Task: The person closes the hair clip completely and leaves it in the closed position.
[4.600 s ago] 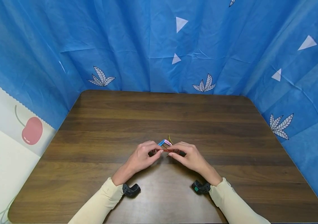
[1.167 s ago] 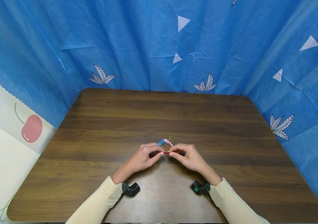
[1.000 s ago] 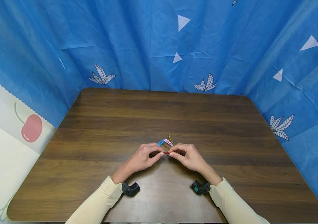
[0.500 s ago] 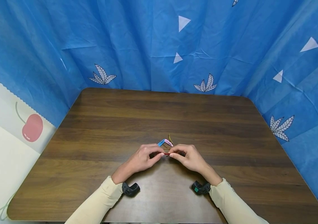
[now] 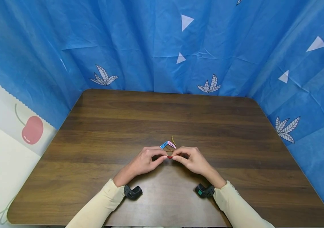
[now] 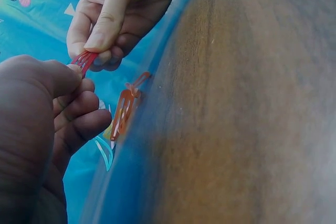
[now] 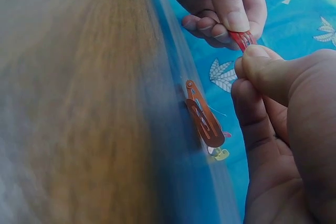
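Note:
Between both hands is a red snap hair clip (image 5: 169, 157). My left hand (image 5: 147, 160) pinches one end with thumb and fingers. The other end sits in the thumb-and-finger pinch of my right hand (image 5: 191, 160). In the left wrist view the slotted red clip (image 6: 84, 61) shows between the fingertips; in the right wrist view, only a short red stretch (image 7: 243, 39) is visible. Just beyond the hands on the table are a blue clip (image 5: 164, 144), a pink clip (image 5: 171, 144) and a yellow clip (image 5: 173, 141). Orange-brown clips (image 7: 210, 129) lie close below the hands.
The wooden table (image 5: 162, 114) spreads out on every side of the hands. A blue curtain (image 5: 139, 41) hangs along its far and right sides. Pale cherry-patterned cloth (image 5: 5, 126) is at the left. Each wrist wears a dark strap-on device (image 5: 133, 192).
Since the oldest frame, both pinching hands have brought the red clip slightly nearer the body, and more of its red face shows. The other clips stay put. Over the last second the hands hardly move.

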The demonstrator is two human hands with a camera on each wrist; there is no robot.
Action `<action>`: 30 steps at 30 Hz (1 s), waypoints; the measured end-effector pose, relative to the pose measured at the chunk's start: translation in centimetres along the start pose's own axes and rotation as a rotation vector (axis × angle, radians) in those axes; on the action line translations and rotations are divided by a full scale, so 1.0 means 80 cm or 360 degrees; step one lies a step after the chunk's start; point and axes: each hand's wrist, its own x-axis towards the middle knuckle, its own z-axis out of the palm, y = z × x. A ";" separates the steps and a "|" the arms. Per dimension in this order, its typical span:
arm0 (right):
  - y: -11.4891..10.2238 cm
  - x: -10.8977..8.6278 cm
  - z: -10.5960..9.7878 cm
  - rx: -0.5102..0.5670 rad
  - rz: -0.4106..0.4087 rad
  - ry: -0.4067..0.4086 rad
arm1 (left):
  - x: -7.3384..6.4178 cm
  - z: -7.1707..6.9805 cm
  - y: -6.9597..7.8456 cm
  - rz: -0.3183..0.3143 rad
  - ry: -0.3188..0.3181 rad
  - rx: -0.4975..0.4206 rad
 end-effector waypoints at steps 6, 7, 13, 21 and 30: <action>0.001 0.000 0.002 0.0040 0.0034 0.0008 | 0.000 -0.001 0.000 0.0014 0.0012 0.0000; 0.001 0.000 0.003 0.0041 0.0046 0.0010 | 0.000 -0.001 0.000 0.0015 0.0014 0.0001; -0.003 0.000 0.005 0.0039 0.0140 0.0024 | 0.000 -0.002 0.000 0.0010 0.0028 0.0011; -0.036 0.004 0.000 0.0089 0.0116 0.0039 | -0.001 -0.002 -0.001 -0.0018 0.0043 0.0013; -0.043 0.004 -0.002 0.0097 0.0107 0.0032 | -0.002 -0.001 -0.003 -0.0035 0.0063 0.0025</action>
